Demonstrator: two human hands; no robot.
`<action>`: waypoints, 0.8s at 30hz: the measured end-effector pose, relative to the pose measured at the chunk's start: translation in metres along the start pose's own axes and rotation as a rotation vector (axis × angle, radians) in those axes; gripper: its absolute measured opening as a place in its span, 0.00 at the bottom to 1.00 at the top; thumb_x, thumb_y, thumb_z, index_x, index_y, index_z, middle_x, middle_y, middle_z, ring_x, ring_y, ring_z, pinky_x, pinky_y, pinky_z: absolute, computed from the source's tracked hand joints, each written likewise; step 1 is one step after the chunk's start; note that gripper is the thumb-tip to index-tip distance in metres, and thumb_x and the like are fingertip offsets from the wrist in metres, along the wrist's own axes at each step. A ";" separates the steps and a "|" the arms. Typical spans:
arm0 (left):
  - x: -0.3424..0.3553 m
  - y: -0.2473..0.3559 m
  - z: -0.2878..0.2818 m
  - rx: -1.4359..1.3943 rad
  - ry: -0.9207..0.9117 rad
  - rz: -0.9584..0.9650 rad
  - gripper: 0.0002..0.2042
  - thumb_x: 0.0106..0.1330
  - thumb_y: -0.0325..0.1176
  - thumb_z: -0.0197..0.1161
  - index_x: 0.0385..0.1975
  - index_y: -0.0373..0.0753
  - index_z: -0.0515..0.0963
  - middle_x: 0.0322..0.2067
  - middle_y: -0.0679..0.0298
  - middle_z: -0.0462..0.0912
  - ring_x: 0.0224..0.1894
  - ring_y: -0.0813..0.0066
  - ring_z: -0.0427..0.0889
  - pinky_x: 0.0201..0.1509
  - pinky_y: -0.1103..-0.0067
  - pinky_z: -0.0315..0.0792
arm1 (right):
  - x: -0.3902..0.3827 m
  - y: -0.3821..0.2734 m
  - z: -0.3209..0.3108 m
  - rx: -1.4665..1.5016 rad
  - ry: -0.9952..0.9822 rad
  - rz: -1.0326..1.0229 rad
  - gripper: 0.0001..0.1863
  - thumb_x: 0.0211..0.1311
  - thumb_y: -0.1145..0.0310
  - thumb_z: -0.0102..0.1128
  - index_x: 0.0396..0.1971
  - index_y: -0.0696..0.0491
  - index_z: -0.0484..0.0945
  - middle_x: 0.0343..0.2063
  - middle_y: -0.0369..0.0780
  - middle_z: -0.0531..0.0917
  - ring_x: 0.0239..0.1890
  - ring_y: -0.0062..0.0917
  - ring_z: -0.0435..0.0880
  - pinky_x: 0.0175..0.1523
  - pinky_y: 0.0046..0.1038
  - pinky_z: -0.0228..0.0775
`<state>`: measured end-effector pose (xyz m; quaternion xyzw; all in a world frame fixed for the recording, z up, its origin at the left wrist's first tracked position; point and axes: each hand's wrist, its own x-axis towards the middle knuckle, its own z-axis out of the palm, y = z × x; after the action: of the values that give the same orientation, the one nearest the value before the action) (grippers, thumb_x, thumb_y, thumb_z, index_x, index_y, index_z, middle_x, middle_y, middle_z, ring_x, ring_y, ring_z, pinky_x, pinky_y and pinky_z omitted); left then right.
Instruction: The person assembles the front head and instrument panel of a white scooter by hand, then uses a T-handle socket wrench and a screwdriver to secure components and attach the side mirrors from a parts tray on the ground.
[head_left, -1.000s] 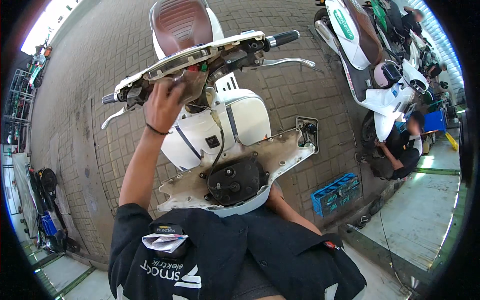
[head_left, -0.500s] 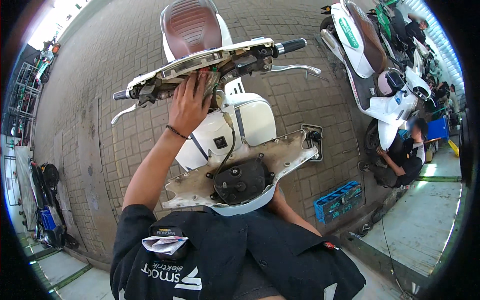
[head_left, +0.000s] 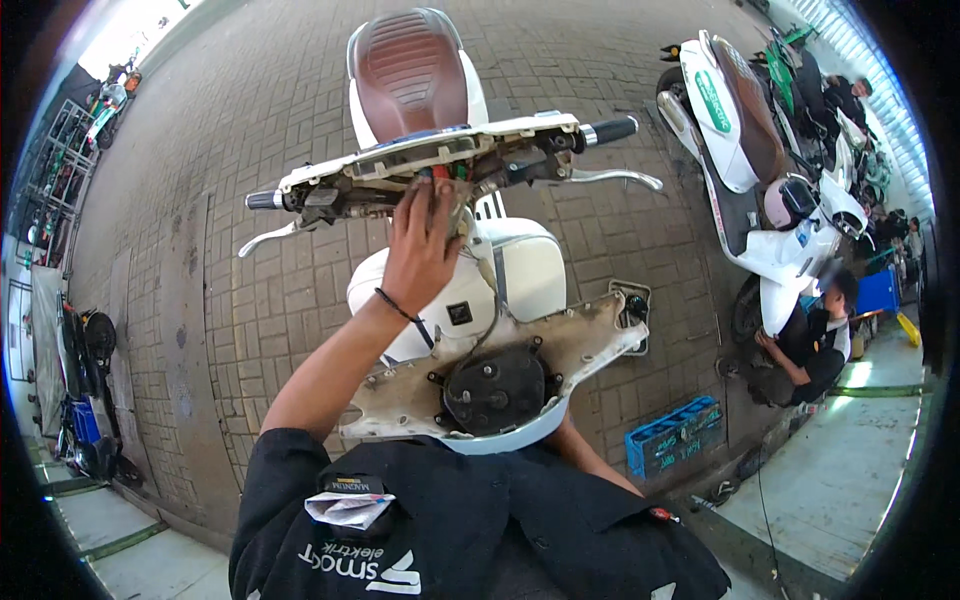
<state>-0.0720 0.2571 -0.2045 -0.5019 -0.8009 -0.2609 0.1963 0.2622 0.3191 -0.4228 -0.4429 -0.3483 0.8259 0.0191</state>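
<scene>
At your waist, the pale scooter panel (head_left: pixel 590 352) looks light, stiff and brittle, best held by its rim; your right hand (head_left: pixel 564 431), mostly hidden behind it, shows no readable grip. Beyond, your left hand (head_left: pixel 424 258) reaches under the handlebar (head_left: pixel 535 165), its fingers slightly parted, hold unclear.

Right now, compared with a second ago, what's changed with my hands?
Your left hand has moved rightward along the scooter's handlebar; its fingertips are now by the red part near the middle. Whether it grips anything is unclear. Your right hand is still at the panel's right side, mostly hidden.
</scene>
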 end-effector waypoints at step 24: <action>0.027 -0.009 0.005 0.306 0.138 0.013 0.20 0.58 0.32 0.63 0.53 0.48 0.79 0.52 0.69 0.73 0.52 0.65 0.71 0.55 0.64 0.62 | 0.000 -0.012 0.004 0.086 0.015 0.039 0.51 0.58 0.23 0.37 0.66 0.52 0.61 0.57 0.45 0.75 0.57 0.39 0.74 0.63 0.40 0.65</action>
<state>-0.0916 0.2764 -0.1948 -0.4523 -0.8127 -0.1684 0.3265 0.2559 0.3256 -0.4140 -0.4547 -0.3039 0.8369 0.0248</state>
